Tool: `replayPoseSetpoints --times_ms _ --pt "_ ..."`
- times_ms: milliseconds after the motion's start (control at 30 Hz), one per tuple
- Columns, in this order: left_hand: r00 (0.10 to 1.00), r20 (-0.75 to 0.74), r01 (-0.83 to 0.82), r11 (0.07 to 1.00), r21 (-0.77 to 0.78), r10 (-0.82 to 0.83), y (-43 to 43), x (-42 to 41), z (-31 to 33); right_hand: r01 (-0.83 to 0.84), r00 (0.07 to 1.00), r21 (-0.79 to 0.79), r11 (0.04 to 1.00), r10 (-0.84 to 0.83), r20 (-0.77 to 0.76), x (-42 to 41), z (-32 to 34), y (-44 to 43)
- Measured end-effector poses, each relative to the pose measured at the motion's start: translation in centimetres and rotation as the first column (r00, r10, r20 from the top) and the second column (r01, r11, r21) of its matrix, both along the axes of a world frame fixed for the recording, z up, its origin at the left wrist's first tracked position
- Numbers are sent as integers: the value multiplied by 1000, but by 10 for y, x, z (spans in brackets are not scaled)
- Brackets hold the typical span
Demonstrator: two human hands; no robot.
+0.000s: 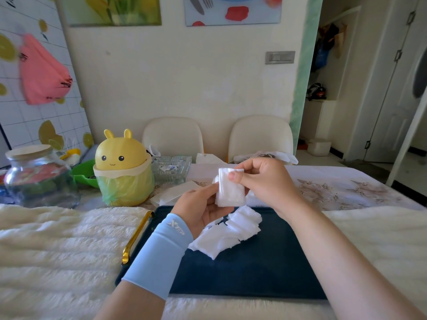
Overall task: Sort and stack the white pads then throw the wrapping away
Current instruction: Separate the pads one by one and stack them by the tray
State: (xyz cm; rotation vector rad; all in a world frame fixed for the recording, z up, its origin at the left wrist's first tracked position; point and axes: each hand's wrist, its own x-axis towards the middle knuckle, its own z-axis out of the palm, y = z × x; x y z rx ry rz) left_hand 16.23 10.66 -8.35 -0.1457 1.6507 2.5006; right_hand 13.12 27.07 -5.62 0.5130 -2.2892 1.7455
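- We hold a small stack of white pads (230, 190) in the air above the far edge of the dark blue tray (254, 269); the stack is soft, rectangular and upright.
- Our left hand (201, 210) grips the stack's left side from below, palm up, fingers curled; a smooth pale blue sleeve (159, 255) covers that wrist.
- Our right hand (263, 181) pinches the stack's upper right corner, thumb pressed flat on the front.
- More white pads (227, 234) lie loose on the tray, a fanned, overlapping heap of thin squares with fuzzy edges.
- The tray is flat and rectangular with a shiny gold handle (136, 236) on its left rim, resting on a fluffy cream cover (57, 245) over the desk.
- Beyond the tray to the left stands a rounded yellow bin (123, 167) with small ears, lined with a thin greenish bag.
- Flat white wrapping (175, 192) lies just beyond the tray's far left corner.
- Further left of the tray sits a clear glass jar (38, 179).
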Motion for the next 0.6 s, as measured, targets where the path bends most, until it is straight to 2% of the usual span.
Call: replayPoseSetpoints --times_ms 133,333,467,600 --pt "998 -35 45 999 -4 -45 3 2 3 50 998 115 992 -44 -54 -2 -8 -3" --pt "970 -141 194 980 -35 -197 -3 9 5 105 991 118 987 -94 -98 -4 -9 -1" --pt "959 -190 201 978 -55 -208 -6 9 1 70 997 -17 997 -70 38 2 -6 -4" --pt "958 -213 183 982 -54 -190 -7 7 0 89 959 -257 962 -13 284 8 -1 -7"
